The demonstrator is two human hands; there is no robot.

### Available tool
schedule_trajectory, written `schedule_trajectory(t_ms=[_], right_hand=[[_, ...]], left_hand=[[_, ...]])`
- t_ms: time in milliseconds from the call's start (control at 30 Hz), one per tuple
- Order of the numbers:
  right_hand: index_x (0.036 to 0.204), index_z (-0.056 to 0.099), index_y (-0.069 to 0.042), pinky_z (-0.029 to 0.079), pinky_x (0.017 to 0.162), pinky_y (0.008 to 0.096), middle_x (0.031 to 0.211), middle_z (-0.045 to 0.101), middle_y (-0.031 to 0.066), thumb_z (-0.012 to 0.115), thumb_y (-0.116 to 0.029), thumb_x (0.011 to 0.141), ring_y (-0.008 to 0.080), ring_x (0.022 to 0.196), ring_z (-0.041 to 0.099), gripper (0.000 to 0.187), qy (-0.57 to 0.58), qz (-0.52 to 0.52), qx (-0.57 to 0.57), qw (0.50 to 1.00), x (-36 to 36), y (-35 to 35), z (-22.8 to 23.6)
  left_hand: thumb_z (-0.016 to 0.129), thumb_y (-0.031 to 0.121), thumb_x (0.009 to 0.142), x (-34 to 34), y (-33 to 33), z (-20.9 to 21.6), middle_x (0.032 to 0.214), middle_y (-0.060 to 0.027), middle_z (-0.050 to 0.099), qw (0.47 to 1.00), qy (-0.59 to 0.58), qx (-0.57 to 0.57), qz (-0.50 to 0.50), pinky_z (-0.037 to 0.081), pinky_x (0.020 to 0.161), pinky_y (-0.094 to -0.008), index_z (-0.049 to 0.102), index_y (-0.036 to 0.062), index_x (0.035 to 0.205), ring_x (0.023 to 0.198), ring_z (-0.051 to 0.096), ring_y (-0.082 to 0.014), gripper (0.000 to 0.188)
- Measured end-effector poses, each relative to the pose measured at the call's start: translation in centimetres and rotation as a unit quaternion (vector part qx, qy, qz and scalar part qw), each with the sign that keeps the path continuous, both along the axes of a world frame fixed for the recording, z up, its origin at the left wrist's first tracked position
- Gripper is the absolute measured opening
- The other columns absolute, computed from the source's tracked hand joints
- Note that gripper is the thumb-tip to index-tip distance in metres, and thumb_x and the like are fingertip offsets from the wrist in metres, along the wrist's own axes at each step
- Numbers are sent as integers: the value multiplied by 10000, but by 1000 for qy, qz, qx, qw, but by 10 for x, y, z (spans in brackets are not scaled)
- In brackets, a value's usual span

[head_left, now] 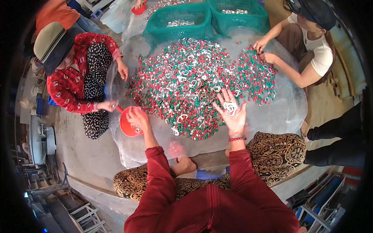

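One open right hand (pixel 235 119) bears white loops (pixel 230 108); left hand (pixel 140 119), grip unclear, overlaps red bowl (pixel 126 126) near grey sheet's (pixel 285 110) left edge.

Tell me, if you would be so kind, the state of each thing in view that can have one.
Right hand, open, palm up
White palm pieces, loose, unclasped
Left hand, blurred, grip unclear
Red bowl, uncovered, contents partly hidden
Mixed pile, loose, spread out
Left green basket, uncovered, partly filled
Right green basket, uncovered, partly filled
Plastic sheet, spread out
Red bracelet, worn
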State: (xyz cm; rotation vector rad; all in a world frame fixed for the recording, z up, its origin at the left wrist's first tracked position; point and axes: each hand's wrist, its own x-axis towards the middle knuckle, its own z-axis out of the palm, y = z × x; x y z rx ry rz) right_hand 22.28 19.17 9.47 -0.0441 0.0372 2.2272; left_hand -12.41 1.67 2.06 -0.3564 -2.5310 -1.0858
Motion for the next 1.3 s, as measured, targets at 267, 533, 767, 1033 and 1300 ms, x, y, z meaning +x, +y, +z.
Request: schedule_trajectory(t_ms=[267,533,767,1033,1300], right_hand=[[1367,325,-56,186,1072,570,1431,309,150,219,-555,926,344,1326,272,674,23,-37,-167,985,-17,6,-40],[1275,451,-49,348,355,189,827,533,79,385,-239,975,101,515,416,361,91,83,-83,989,11,7,-86],[1392,277,-87,363,364,175,863,542,95,382,-274,979,106,505,398,465,-7,56,-139,989,12,1,-86],[1006,635,16,283,332,185,562,499,-17,662,-205,819,64,411,427,291,-508,211,104,828,-7,-18,-115],[920,680,-126,512,700,429,846,667,121,670,-192,732,319,801,642,200,-816,190,492,236,-64,-69,-174]], left_hand=[[553,171,867,73,62,2,1206,-174,506,946,-155,99,-268,368,939,-378,516,20,1202,1115,465,-255,369],[648,113,783,44,31,-49,904,-108,660,876,-322,-49,-355,504,639,-297,637,19,1018,756,630,-181,254],[668,155,743,92,41,-108,923,-119,587,813,-5,-319,-487,458,794,-389,614,95,1024,952,540,-290,293],[596,123,840,74,33,-71,795,-55,568,716,-604,149,-317,525,709,-320,569,46,1063,767,604,-201,238],[669,305,811,68,18,-76,774,-44,611,827,-447,-154,-304,504,663,-334,537,62,914,725,619,-200,295]])
